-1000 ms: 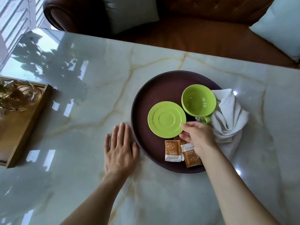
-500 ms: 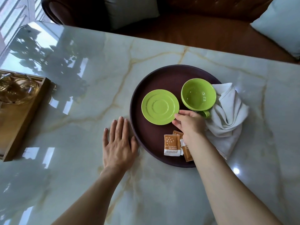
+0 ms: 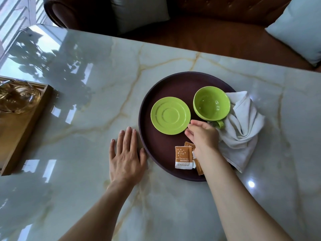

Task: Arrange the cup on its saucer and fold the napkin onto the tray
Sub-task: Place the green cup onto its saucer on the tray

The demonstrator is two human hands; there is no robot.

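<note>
On the marble counter [image 3: 86,94], seen from the head camera, a dark round tray [image 3: 161,87] carries a green saucer [image 3: 170,115] on its left half and a green cup [image 3: 211,103] upright and empty just to the saucer's right, the two apart by a narrow gap. The cup's handle points toward the person and lies against a crumpled white napkin [image 3: 243,126], which drapes over the tray's right rim and spills onto the counter. Near the tray's front edge lie sugar packets [image 3: 183,157], one in full view and the others partly under the right forearm. The right hand [image 3: 202,134] hovers over the tray with fingers loosely curled at the saucer's near right rim; whether they touch or pinch the rim cannot be told. The left hand [image 3: 126,153] lies flat and spread on the counter, holding nothing, its thumb close to the tray's left rim. Left of the tray the counter is open, up to a wooden box [image 3: 22,129] cut off by the frame edge and holding a glass object that is hard to make out. Beyond the far edge stands a brown leather sofa [image 3: 217,35] with pale cushions [image 3: 298,26].
</note>
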